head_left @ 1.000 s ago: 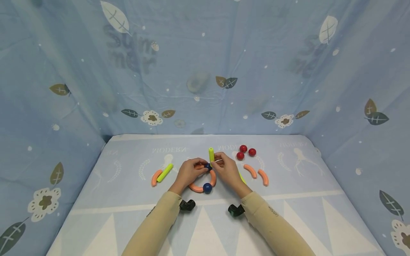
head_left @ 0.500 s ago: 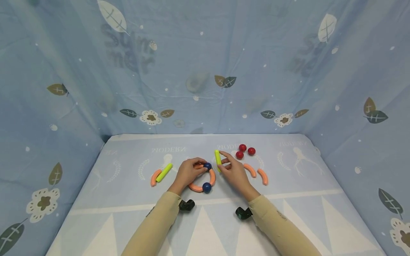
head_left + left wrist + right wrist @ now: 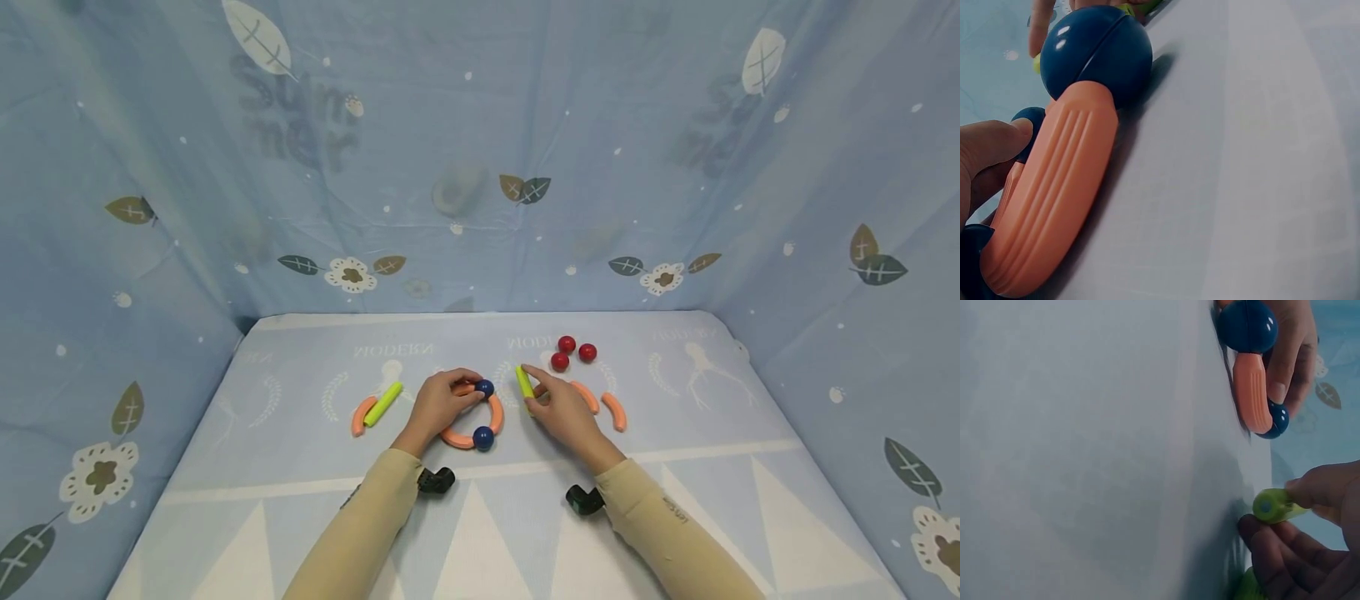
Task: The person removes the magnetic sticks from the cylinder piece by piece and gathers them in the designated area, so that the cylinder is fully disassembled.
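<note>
My left hand (image 3: 442, 404) pinches a dark blue ball (image 3: 485, 388) at the far side of a ring of orange curved rods (image 3: 497, 414) and blue balls. Another blue ball (image 3: 483, 438) sits at the ring's near side, large in the left wrist view. To the right of the ring, my right hand (image 3: 566, 414) pinches a lime-green straight rod (image 3: 524, 382) between thumb and fingers. That rod's hollow end (image 3: 1266, 507) faces the camera in the right wrist view. Below it, part of a second green piece (image 3: 1249, 587) shows, mostly covered by the fingers.
Left of the ring lie an orange curved rod (image 3: 362, 417) and a green straight rod (image 3: 384, 405), side by side. Red balls (image 3: 567, 344) cluster behind my right hand. Orange curved rods (image 3: 614, 412) lie to its right. Patterned blue cloth (image 3: 480, 167) walls the table (image 3: 480, 517).
My right hand has drawn the green rod away from the ring's far ball, moving right and toward me; the rod leans more. The left hand stays on the ball.
</note>
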{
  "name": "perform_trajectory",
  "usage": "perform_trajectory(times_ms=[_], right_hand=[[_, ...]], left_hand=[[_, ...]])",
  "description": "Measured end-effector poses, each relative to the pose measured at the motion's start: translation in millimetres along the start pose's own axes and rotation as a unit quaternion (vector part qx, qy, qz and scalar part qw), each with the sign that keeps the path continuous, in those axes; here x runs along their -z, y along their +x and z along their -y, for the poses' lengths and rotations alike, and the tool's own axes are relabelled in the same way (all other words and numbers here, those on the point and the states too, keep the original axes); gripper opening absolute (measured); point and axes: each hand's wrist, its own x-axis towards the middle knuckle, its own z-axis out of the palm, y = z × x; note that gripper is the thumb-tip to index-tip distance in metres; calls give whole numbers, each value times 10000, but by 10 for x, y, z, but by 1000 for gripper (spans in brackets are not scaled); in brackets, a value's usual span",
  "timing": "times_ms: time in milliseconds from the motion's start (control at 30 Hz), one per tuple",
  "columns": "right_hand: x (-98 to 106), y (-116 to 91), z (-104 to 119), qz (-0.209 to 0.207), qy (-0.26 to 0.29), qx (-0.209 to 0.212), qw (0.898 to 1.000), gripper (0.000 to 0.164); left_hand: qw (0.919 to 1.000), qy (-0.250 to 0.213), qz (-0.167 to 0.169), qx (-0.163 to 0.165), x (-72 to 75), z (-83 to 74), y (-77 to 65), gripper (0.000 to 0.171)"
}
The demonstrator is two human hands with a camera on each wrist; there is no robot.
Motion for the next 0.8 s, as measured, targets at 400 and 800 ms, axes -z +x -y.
perform_trajectory(times_ms=[400,800], right_hand=[[26,1,-13,84,-1121,297,9932,39],[-8,-29,-29,-52,-1077,284,9938,40]], left_hand=[[10000,-4,-51,-55,-6,12,-2,27],[9999,-36,-113,-108,-8,21,-9,27]])
